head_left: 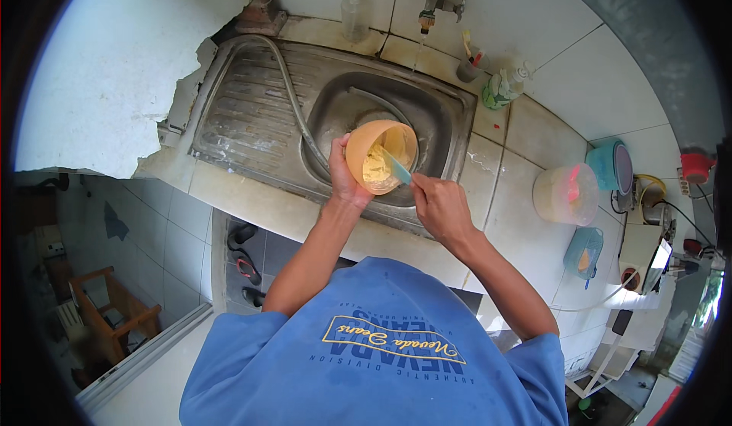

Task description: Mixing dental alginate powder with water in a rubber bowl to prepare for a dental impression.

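Tilted over the near part of the sink, an orange plastic bowl (363, 142) rests in my left hand (345, 176), whose fingers wrap its left side and underside. Inside lies a thick, pale yellow paste or dough (375, 167), with its opening turned partly toward the right. My right hand (442, 208) is closed round the handle of a light blue spatula (399, 170). The spatula's blade reaches into the bowl and touches the yellow mass; its grip is mostly hidden by my fingers.
Beneath is a steel sink (442, 155) with a ribbed drainboard (244, 109). A grey hose (287, 83) runs across it into the basin. Above are a tap (435, 5) and a green-labelled pump bottle (503, 88). A translucent tub (560, 201) stands on the right counter.
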`<state>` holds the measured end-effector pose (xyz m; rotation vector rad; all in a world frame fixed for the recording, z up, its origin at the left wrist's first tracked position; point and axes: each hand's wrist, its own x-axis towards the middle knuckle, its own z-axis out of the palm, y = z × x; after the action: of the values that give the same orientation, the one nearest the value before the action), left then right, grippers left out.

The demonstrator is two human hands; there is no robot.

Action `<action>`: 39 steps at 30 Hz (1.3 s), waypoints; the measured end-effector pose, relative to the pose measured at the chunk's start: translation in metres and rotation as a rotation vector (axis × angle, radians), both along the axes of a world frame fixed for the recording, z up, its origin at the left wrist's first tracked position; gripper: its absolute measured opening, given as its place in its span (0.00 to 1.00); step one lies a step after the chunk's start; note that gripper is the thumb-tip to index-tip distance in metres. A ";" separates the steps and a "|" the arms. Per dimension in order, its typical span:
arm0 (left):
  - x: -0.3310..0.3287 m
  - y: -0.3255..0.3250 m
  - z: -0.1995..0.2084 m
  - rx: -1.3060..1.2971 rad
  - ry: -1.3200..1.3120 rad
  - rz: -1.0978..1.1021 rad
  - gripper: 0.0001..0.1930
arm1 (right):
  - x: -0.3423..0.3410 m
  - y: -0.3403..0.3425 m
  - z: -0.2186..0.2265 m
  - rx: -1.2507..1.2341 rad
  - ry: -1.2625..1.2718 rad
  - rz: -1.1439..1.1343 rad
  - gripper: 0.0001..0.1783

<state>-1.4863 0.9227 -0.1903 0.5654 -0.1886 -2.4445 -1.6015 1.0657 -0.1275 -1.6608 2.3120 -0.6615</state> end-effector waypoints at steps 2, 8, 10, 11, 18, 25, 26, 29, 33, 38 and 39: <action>-0.003 0.001 -0.015 -0.067 -0.051 0.080 0.22 | 0.012 -0.002 0.005 0.045 -0.306 -0.125 0.12; -0.002 -0.004 -0.014 -0.069 0.030 0.116 0.25 | 0.001 -0.018 0.002 0.245 -0.606 -0.109 0.13; 0.000 -0.005 -0.016 -0.054 0.051 0.121 0.26 | -0.013 -0.025 -0.001 0.121 -0.167 -0.101 0.14; 0.000 -0.005 -0.020 -0.037 0.024 0.131 0.27 | -0.011 -0.026 -0.003 0.119 -0.160 -0.098 0.14; -0.006 -0.006 -0.037 0.096 -0.035 0.152 0.28 | -0.025 -0.036 -0.031 0.043 -0.050 -0.016 0.16; -0.009 0.006 -0.049 0.135 -0.029 0.118 0.22 | -0.021 -0.019 -0.036 0.243 -0.060 0.094 0.12; -0.007 0.005 -0.061 0.131 -0.051 0.108 0.21 | -0.017 -0.020 -0.023 0.269 -0.027 0.202 0.12; -0.006 0.008 -0.074 0.126 -0.084 0.086 0.20 | -0.029 -0.037 0.007 -0.003 0.264 0.341 0.11; -0.005 0.004 -0.047 0.094 -0.034 0.013 0.25 | -0.054 -0.033 -0.015 -0.135 0.408 0.280 0.09; -0.014 0.006 -0.047 -0.104 -0.120 0.133 0.21 | 0.007 0.000 -0.046 0.523 -1.073 -0.240 0.12; -0.009 0.005 -0.054 -0.076 -0.070 0.095 0.21 | 0.009 -0.003 -0.037 0.524 -1.076 -0.241 0.12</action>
<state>-1.4952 0.9281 -0.2440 0.6130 -0.2762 -2.3166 -1.5930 1.0623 -0.1649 -0.5403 1.6420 -0.6691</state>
